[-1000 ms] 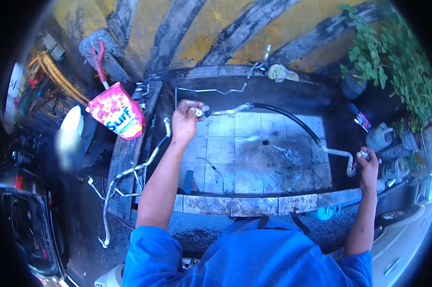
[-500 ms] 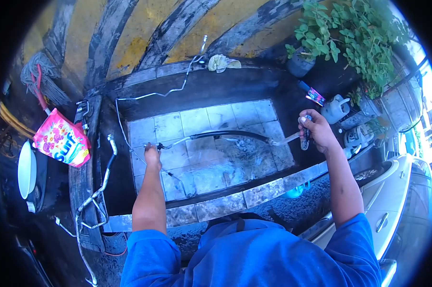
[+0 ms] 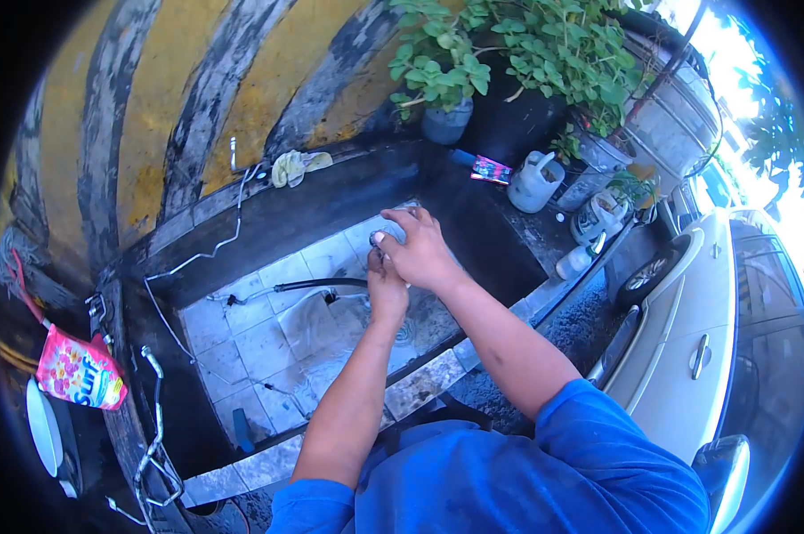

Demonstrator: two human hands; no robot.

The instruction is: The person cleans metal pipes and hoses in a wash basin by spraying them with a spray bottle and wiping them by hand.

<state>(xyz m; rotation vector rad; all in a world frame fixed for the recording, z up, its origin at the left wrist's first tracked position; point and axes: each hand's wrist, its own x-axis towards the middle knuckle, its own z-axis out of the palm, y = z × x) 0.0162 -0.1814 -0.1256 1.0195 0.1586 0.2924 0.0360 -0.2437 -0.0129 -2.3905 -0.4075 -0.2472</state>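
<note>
As the head camera looks down over a tiled basin [image 3: 426,383], the person's two hands meet above its floor, touching one another. The left hand [image 3: 387,289] has its fingers curled in and clamped on the right end of a black hose [image 3: 317,284] with metal ends. The right hand [image 3: 422,252] bends over the left one, thumb beside a small dark part; whether its fingers are closed on that part I cannot tell. The hose runs leftward from the hands over the pale tiles, its silvery far end near the basin's left side. A thin bent pipe [image 3: 239,214] leans along the back wall, near a pale cloth [image 3: 290,169] on the ledge. Left of the basin stand a branched metal pipe [image 3: 158,418] and a pink Surf pouch [image 3: 80,367]. Beyond the right side are a bright packet [image 3: 491,169] and a pale jug [image 3: 535,184].
</note>
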